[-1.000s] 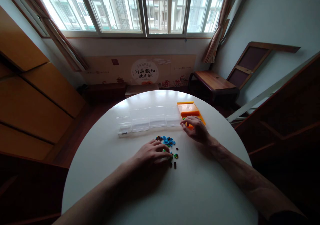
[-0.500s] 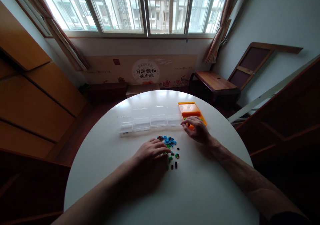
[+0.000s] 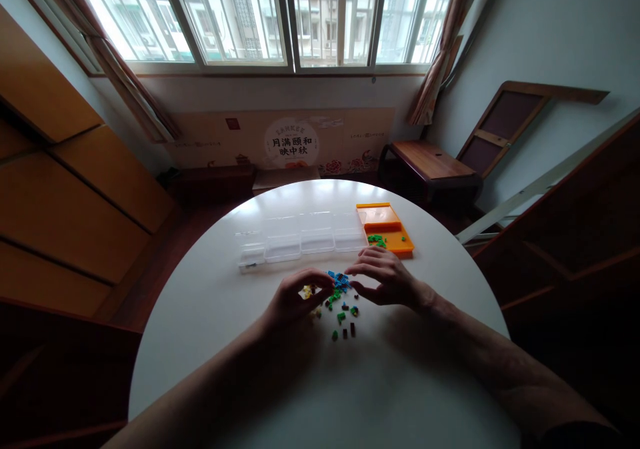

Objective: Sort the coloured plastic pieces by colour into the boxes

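Note:
A pile of small bricks (image 3: 340, 296), blue, green, dark and yellow, lies on the round white table (image 3: 320, 382). My left hand (image 3: 295, 297) is curled at the pile's left edge, fingers bent over small pieces, with a yellow one showing under them. My right hand (image 3: 383, 279) hovers at the pile's right side with fingers spread and curved. Behind the pile stands a clear compartment box (image 3: 300, 237). To its right is an orange tray (image 3: 385, 228) holding a few green bricks (image 3: 377, 239).
A wooden bench (image 3: 430, 162) and a leaning wooden frame (image 3: 505, 129) stand by the right wall. Wooden panels (image 3: 65, 189) lean at the left. Windows and a printed board fill the far wall.
My right hand has left the orange tray and come left to the pile. My left hand has lifted from flat on the bricks into a curl, uncovering green bricks in the tray and loose pieces.

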A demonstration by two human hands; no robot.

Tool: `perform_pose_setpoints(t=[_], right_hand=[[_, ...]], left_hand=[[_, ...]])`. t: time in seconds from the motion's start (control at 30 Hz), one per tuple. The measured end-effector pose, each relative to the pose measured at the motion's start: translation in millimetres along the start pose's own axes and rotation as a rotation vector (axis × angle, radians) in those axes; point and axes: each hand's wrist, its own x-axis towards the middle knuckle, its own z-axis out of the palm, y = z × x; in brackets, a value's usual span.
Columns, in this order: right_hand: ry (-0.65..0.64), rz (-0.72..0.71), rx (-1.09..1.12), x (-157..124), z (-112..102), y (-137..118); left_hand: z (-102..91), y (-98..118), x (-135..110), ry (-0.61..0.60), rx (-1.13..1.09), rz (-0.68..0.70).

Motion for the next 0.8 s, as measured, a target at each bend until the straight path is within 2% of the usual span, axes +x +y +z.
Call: perform_pose_setpoints(t=[0.17, 0.43, 0.63, 0.8], right_hand=[[-0.034, -0.126, -0.004, 6, 11, -8], [0.004, -0.195, -0.017, 5, 13, -9], [0.012, -0.219, -0.037, 6, 12, -12], [0.008, -0.089, -0.042, 3, 5, -3]], left_hand=[[3.5, -1, 1, 0.013, -0.096, -0.116], [8.1, 2, 0, 0.017, -0.125, -0.205], [8.6, 2, 1, 0.049, -0.095, -0.195], [4.1, 1, 0, 0.040, 0.040, -0.073]])
